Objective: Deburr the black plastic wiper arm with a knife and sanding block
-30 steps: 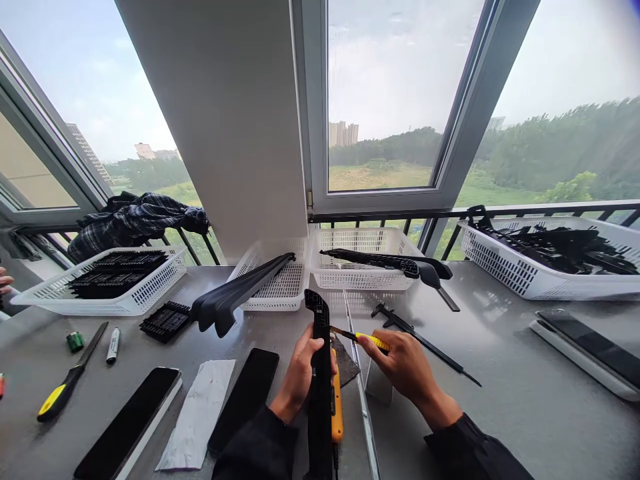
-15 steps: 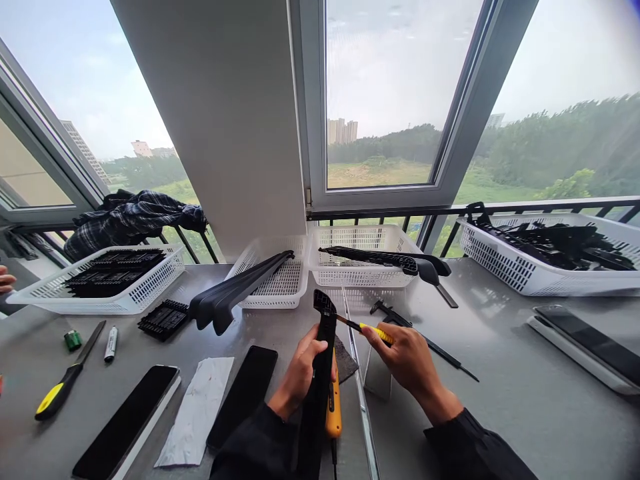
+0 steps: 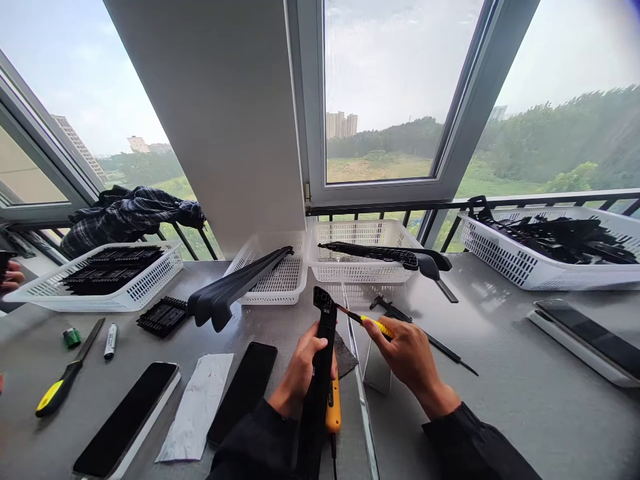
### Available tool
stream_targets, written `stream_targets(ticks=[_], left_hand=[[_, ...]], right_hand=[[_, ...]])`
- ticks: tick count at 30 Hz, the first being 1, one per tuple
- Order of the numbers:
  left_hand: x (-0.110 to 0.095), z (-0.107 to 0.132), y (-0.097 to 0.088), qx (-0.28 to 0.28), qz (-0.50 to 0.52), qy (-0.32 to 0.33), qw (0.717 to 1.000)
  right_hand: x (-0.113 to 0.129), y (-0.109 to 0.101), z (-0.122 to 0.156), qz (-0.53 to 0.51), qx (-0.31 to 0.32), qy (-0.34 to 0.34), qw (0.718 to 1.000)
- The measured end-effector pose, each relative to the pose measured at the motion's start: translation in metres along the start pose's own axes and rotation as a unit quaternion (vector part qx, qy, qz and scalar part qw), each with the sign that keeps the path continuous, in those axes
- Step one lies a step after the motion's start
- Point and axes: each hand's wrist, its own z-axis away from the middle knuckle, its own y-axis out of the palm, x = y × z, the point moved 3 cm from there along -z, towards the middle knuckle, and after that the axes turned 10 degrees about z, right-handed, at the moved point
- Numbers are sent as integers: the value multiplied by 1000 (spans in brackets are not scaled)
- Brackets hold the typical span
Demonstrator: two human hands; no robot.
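Observation:
My left hand (image 3: 301,365) is wrapped round a long black plastic bar (image 3: 326,323), which stands tilted up from the front of the bench. The bar's ribbed, hollow head points away from me. My right hand (image 3: 411,350) grips a slim yellow-handled hand tool (image 3: 376,326). Its thin tip meets or nearly touches the side of the bar's head; I cannot tell what kind of tip it is. Under the bar lies an orange corded tool (image 3: 333,407), partly hidden by it, beside a dark grey flat piece (image 3: 345,355). Right of these runs a shiny metal strip (image 3: 367,420).
Long black bars (image 3: 235,287) lean on one white basket (image 3: 270,293); more rest across another basket (image 3: 363,273). Calipers (image 3: 425,333) lie at right. Phones, white paper (image 3: 197,407), a yellow-black handled file (image 3: 70,370) and a marker (image 3: 111,341) are at left. Another person's hand (image 3: 13,277) shows at far left.
Both my hands keep their hold, with the tool tip still at the bar's head. At far left, the other person's hand has risen slightly and now has something black in it.

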Motion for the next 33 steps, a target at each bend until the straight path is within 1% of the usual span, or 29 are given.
stream_targets(ticks=[4, 7, 10, 12, 17, 23, 26, 33], left_hand=[[-2, -2, -7, -41, 14, 14, 999], [-1, -3, -7, -51, 19, 21, 998], [3, -3, -3, -46, 33, 18, 998], [5, -3, -1, -57, 46, 19, 997], [4, 1, 0, -127, 83, 38, 988], [3, 1, -3, -189, 79, 81, 975], [5, 0, -2, -194, 88, 91, 973], [3, 2, 1, -198, 68, 81, 975]], right_hand=[[10, 7, 5, -10, 23, -44, 999], [10, 10, 7, -19, 28, -39, 999], [11, 12, 9, -34, 35, -32, 998], [16, 13, 10, -50, 47, -37, 997], [34, 12, 15, -83, 73, -52, 992], [54, 9, 24, -158, 106, -64, 980], [59, 9, 27, -179, 119, -64, 975], [59, 9, 27, -176, 116, -49, 976]])
